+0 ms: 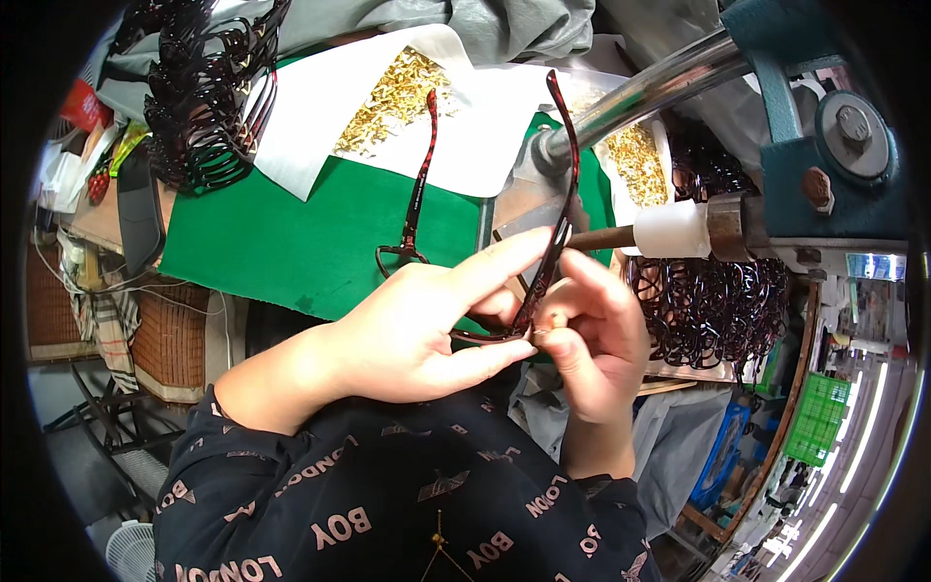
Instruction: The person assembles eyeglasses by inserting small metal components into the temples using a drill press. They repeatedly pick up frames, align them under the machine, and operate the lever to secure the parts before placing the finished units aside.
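Both hands hold one pair of dark red eyeglass frames [538, 262] over the tabletop. Left hand [417, 325] grips the front part, with fingers stretched along it. Right hand [592, 330] pinches the corner where one arm joins. One arm of the frames sticks up past a shiny metal bar [640, 97] on a blue-green machine [824, 145]. A green mat [291, 233] lies behind, with white paper [320, 107] holding small gold bits [393, 97]. More dark frames are piled at the left [208, 87] and right [708, 301]
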Action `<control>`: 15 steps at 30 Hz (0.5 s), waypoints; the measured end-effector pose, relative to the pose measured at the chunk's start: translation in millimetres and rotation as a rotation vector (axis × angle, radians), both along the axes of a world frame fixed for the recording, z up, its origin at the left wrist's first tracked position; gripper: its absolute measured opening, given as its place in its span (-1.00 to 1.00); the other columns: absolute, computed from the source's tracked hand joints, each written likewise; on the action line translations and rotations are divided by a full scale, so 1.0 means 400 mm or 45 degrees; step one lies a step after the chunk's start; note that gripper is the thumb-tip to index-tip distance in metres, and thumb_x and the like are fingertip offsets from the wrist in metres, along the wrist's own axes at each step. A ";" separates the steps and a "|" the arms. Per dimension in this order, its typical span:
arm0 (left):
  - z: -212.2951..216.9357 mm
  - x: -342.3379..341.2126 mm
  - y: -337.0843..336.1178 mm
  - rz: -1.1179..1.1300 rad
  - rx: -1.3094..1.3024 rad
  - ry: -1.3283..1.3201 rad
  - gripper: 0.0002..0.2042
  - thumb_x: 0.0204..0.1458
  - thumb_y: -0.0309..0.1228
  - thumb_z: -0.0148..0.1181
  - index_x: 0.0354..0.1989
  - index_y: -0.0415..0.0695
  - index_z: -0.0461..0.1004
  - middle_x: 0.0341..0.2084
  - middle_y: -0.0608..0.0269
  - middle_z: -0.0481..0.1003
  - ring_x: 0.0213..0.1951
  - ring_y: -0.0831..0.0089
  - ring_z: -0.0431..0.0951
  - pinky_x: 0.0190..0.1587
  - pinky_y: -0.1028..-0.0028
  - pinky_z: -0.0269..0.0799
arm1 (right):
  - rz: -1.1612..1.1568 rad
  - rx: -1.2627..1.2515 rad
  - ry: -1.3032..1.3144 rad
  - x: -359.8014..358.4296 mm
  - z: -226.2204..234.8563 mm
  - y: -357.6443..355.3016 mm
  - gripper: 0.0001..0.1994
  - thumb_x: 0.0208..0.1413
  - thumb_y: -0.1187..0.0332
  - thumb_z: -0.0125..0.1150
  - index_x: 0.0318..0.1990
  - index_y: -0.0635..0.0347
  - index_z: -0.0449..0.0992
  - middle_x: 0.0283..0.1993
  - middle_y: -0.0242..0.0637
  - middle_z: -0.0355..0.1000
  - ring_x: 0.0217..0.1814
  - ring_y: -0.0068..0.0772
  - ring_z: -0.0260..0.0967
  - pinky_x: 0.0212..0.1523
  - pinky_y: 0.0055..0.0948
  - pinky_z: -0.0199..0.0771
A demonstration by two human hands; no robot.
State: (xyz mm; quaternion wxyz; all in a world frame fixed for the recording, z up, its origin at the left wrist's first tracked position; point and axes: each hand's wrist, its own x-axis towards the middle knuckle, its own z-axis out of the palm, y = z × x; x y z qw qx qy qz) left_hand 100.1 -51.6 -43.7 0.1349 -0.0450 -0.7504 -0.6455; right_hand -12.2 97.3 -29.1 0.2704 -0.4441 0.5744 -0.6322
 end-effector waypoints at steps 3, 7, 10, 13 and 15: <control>0.003 0.001 -0.010 -0.108 -0.066 -0.054 -0.26 -0.13 -0.57 0.20 0.24 -0.33 -0.07 -0.19 0.00 0.46 -0.31 0.37 0.56 -0.25 0.48 0.43 | 0.126 0.020 -0.218 -0.008 0.005 -0.002 -0.39 -0.12 0.69 0.17 0.12 0.29 0.06 -0.40 -0.33 0.32 -0.36 -0.60 0.31 -0.29 -0.64 0.29; 0.015 -0.006 -0.021 -0.124 -0.230 -0.048 -0.23 -0.17 -0.53 0.24 0.23 -0.33 -0.07 -0.30 -0.01 0.47 -0.43 0.28 0.55 -0.34 0.44 0.42 | 0.128 0.121 -0.479 -0.016 0.010 -0.018 -0.45 -0.15 0.69 0.21 -0.02 0.24 0.06 -0.40 -0.33 0.33 -0.39 -0.63 0.32 -0.38 -0.70 0.28; 0.017 -0.008 -0.008 -0.082 -0.312 0.065 -0.22 -0.16 -0.52 0.25 0.23 -0.36 -0.07 -0.36 0.01 0.49 -0.41 0.23 0.55 -0.31 0.43 0.42 | 0.116 0.231 -0.484 -0.018 0.023 -0.022 -0.63 -0.12 0.61 0.23 -0.15 0.25 0.23 -0.39 -0.38 0.33 -0.38 -0.67 0.28 -0.38 -0.70 0.26; -0.006 -0.017 0.006 -0.106 -0.131 0.195 -0.22 -0.14 -0.51 0.25 0.23 -0.38 -0.10 -0.31 0.04 0.50 -0.30 0.23 0.55 -0.18 0.44 0.40 | 0.240 0.323 -0.290 -0.036 0.038 -0.008 -0.83 -0.07 0.53 0.22 -0.32 0.28 0.35 -0.39 -0.42 0.32 -0.39 -0.69 0.25 -0.38 -0.69 0.23; 0.011 -0.026 0.035 -0.090 0.007 0.296 -0.25 -0.05 -0.47 0.18 0.27 -0.25 -0.14 -0.34 0.06 0.49 -0.34 0.28 0.55 -0.21 0.46 0.43 | 0.221 0.193 -0.274 -0.033 0.055 0.006 -0.93 -0.02 0.53 0.16 -0.38 0.29 0.40 -0.39 -0.42 0.31 -0.39 -0.67 0.22 -0.39 -0.66 0.22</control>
